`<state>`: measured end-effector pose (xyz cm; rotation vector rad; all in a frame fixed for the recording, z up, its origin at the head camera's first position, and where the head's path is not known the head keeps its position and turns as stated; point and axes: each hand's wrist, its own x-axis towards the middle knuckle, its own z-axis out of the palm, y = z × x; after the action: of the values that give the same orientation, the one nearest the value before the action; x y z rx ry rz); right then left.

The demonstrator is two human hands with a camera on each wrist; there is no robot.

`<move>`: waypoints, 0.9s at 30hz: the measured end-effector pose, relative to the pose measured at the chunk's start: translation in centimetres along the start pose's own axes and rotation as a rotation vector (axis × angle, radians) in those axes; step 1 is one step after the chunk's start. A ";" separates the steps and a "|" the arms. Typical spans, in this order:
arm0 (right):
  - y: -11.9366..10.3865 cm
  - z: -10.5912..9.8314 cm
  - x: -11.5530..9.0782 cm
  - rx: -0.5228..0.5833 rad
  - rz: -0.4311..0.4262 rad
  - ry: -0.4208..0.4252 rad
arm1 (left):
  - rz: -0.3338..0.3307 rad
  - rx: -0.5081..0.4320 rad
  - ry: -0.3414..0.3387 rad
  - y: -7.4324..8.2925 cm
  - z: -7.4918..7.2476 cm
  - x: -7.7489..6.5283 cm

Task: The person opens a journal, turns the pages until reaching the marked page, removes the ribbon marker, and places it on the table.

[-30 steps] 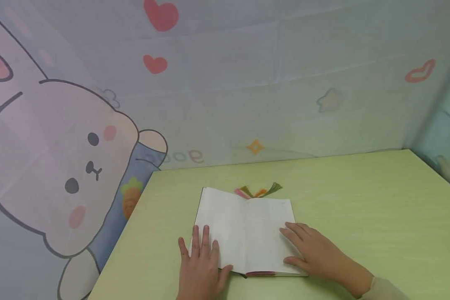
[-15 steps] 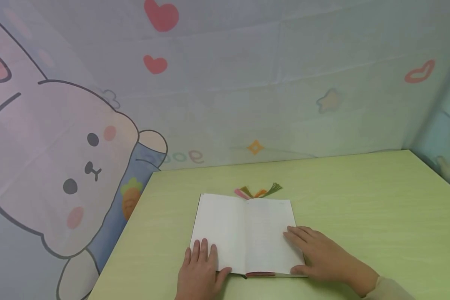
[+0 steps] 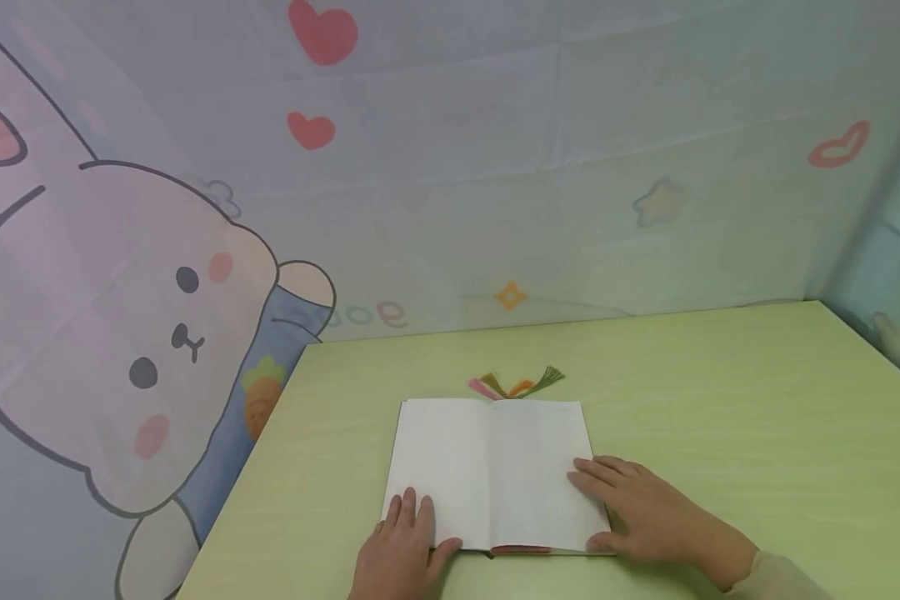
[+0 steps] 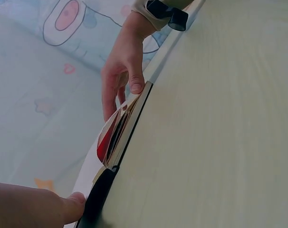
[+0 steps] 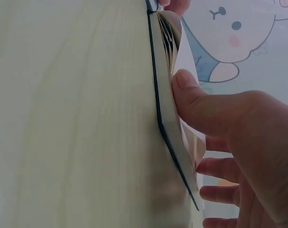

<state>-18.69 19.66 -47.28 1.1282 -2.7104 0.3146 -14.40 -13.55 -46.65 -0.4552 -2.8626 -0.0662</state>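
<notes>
An open book [image 3: 540, 467] lies on the table, both visible pages pale, with faint print on the right one. My left hand [image 3: 397, 550] rests its extended fingers on the lower left corner of the left page, the thumb along the bottom edge. At the right page's outer edge, my right hand [image 3: 637, 508] lies with its fingers on the paper and its thumb by the lower corner. The right wrist view shows that thumb against the page block [image 5: 170, 90], above the dark cover edge. Red-patterned leaves [image 4: 105, 145] bow up near the spine in the left wrist view.
Pink, green and orange tassels [image 3: 547, 377] stick out past the top of the book's spine. The light green table [image 3: 720, 400] extends to a cloth backdrop [image 3: 450, 200] printed with a rabbit and hearts.
The left page has come down flatter, its top edge lowering. My left hand has slid down toward the lower corner, its fingers closer together. The right hand has shifted slightly right and down.
</notes>
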 end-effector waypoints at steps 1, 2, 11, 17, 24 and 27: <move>0.0 0.0 0.0 0.004 0.005 -0.005 | -0.005 -0.016 -0.019 0.0 0.0 0.0; 0.0 0.0 0.1 0.007 0.009 -0.008 | -0.007 -0.028 -0.034 0.0 0.1 0.0; 0.2 0.2 0.3 0.021 0.032 -0.028 | -0.037 -0.117 -0.123 0.1 0.2 0.0; 0.1 0.3 0.4 -0.009 0.002 0.024 | -0.055 -0.153 -0.127 0.2 0.6 0.0; 0.2 0.6 0.7 -0.037 -0.043 0.145 | -0.080 -0.174 -0.134 0.3 0.6 0.1; 0.2 0.9 0.8 -0.051 -0.065 0.211 | -0.085 -0.180 -0.134 0.4 0.6 0.1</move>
<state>-19.52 19.01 -47.98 1.0999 -2.4797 0.3324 -14.50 -13.14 -47.17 -0.3844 -3.0216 -0.3223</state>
